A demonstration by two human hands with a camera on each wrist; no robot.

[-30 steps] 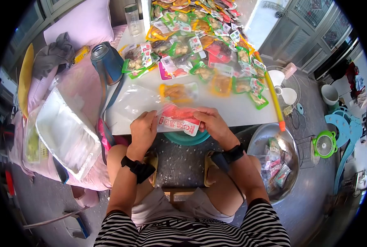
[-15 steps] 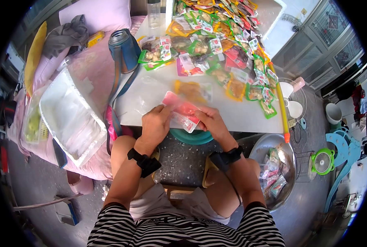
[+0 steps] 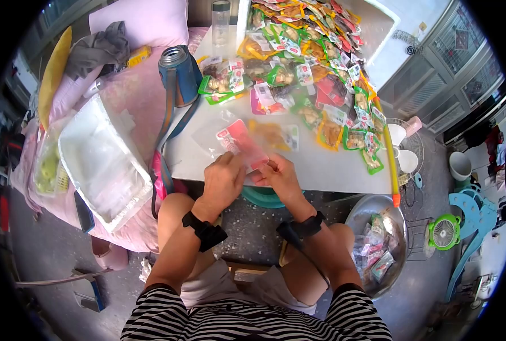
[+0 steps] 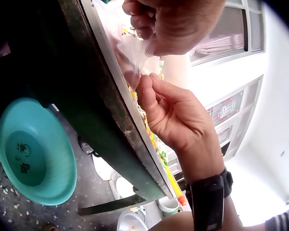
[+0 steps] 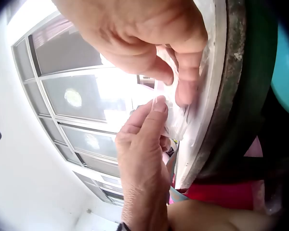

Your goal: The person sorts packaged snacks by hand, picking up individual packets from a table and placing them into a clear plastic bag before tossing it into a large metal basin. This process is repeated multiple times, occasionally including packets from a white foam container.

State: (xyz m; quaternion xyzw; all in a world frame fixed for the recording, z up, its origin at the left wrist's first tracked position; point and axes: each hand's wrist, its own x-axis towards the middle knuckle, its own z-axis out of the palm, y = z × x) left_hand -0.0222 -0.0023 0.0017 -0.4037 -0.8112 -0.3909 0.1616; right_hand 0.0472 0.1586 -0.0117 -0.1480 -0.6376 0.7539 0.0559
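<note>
A flat pink-red food packet (image 3: 243,143) with a white printed label is tilted over the table's near edge. My left hand (image 3: 223,181) pinches its lower left edge. At its lower right corner, my right hand (image 3: 281,181) pinches the plastic between thumb and fingers. The left wrist view shows the thumb and fingertips of the right hand (image 4: 176,113) close to the left hand (image 4: 178,24) at the see-through plastic (image 4: 130,55). A yellow-edged packet (image 3: 273,135) lies just beyond, on the white table (image 3: 315,170).
Many green, yellow and red packets (image 3: 298,40) are heaped at the back. A blue flask (image 3: 180,77) stands at the left, near a white foam box (image 3: 102,170). Below the table are a teal basin (image 4: 53,168) and, to the right, a metal bowl (image 3: 400,250) holding packets.
The packet has turned from lying crosswise, label toward me, to pointing up and away, with its pink side showing. My right hand has shifted its grip. The head view has swung leftward.
</note>
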